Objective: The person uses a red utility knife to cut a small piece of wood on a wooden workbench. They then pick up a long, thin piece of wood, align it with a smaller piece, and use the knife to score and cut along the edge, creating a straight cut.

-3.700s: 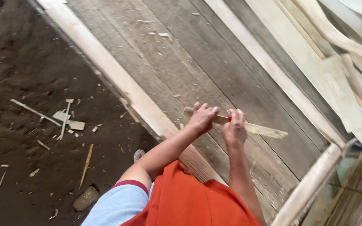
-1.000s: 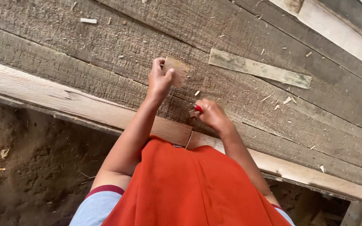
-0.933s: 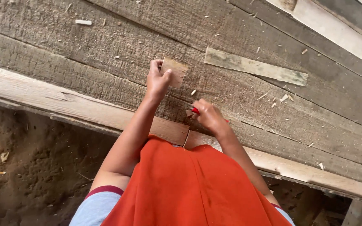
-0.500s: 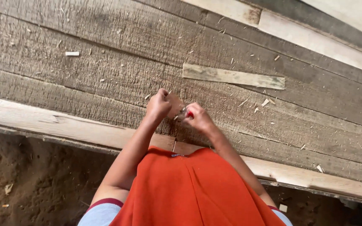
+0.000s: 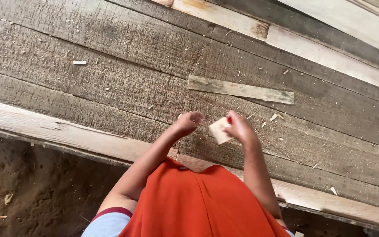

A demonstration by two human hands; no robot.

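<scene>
Both forearms reach forward from the orange shirt (image 5: 198, 206) over the grey planks (image 5: 110, 83), elbows bent and the hands raised close together. The right hand (image 5: 241, 128) has its grip clamped on a small pale wood chip (image 5: 219, 130), with something red (image 5: 229, 119) showing at the fingertips. The left hand (image 5: 188, 123), just left of the chip, is curled into a loose fist with its grip together on nothing visible; a long thin wood strip (image 5: 241, 90) lies on the planks farther off.
</scene>
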